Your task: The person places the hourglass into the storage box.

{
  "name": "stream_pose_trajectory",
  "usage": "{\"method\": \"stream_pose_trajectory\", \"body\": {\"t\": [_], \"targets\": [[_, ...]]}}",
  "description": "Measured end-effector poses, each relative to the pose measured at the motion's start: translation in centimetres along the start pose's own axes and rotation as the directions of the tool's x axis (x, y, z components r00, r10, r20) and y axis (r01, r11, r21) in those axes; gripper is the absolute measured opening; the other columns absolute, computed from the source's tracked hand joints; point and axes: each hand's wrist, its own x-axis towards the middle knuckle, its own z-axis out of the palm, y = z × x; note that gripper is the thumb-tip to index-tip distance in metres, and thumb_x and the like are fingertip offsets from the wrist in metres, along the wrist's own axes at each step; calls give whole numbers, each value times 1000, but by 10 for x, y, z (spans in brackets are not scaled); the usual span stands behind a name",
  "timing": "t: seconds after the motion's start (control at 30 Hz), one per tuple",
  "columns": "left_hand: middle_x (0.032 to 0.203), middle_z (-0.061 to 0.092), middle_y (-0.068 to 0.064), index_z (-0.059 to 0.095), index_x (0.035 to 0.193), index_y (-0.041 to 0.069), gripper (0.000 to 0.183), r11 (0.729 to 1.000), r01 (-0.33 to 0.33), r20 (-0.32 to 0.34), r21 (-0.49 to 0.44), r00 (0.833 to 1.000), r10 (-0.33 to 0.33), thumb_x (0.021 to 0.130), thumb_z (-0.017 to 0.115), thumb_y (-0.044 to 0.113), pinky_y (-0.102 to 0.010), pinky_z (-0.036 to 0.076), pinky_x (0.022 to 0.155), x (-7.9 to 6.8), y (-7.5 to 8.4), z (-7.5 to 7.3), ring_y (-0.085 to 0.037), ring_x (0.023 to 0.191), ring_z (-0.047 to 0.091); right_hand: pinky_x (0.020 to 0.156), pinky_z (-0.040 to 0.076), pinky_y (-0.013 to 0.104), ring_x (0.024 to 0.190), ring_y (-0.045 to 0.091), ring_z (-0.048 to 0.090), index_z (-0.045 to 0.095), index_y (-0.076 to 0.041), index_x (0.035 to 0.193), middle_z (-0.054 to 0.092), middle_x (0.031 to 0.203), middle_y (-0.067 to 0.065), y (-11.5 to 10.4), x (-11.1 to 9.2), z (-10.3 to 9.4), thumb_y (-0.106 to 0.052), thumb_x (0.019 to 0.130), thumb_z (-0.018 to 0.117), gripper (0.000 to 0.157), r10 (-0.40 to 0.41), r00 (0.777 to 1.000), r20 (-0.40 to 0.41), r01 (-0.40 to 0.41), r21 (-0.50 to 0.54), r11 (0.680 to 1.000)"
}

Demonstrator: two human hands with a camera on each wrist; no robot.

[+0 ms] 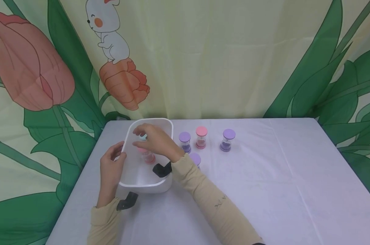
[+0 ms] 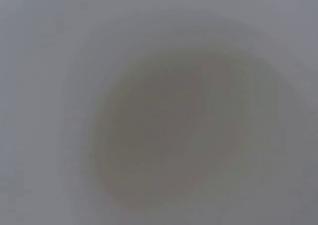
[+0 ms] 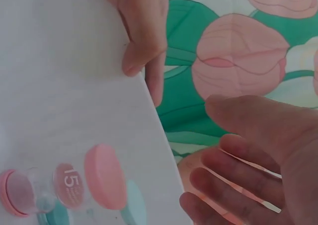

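My left hand (image 1: 111, 166) pinches the left wall of a white plastic bin (image 1: 133, 180), thumb inside the rim and fingers outside. Over the bin is my right hand (image 1: 154, 139); in the right wrist view its fingers are spread and loosely bent, with nothing in them. A pink sand timer (image 1: 148, 157) marked 15 stands inside the bin, with a teal sand timer (image 3: 133, 205) beside it, partly hidden behind the pink one. The left wrist view is a grey blur.
Right of the bin stand a purple sand timer (image 1: 185, 137), a pink-capped sand timer (image 1: 201, 136) and another purple timer (image 1: 229, 139) farther right. My right sleeve partly covers a third purple timer (image 1: 195, 158). Behind the white-covered table (image 1: 264, 190) hangs a printed curtain (image 1: 228, 61).
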Motion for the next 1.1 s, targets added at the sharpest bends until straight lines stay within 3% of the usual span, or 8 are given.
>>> {"method": "stream_pose_trajectory", "body": {"t": [0.3,0.8,1.1], "targets": [[136,60,-9,56,140,15,42,1000,1,-6,10,1000,-1,99,50,19,-46,56,90,0,0,0,-29,116,63,94,51,23,110,21,63,64,-3,125,68,122,10,-2,-13,-12,-24,90,73,42,-38,999,-9,39,72,997],[137,59,-9,55,142,18,43,999,36,-2,15,999,-36,99,49,22,-46,56,92,0,3,1,-28,117,63,96,50,24,107,15,61,66,-7,123,67,119,3,-3,-40,-29,-26,87,76,41,-94,993,-76,96,25,995],[137,60,-9,56,140,16,42,1000,21,-10,18,1000,-21,99,49,20,-46,55,94,1,1,2,-27,119,61,98,49,25,111,16,61,66,-8,122,65,118,3,10,-59,-39,-24,87,76,39,-107,987,-116,103,-47,994]]}}
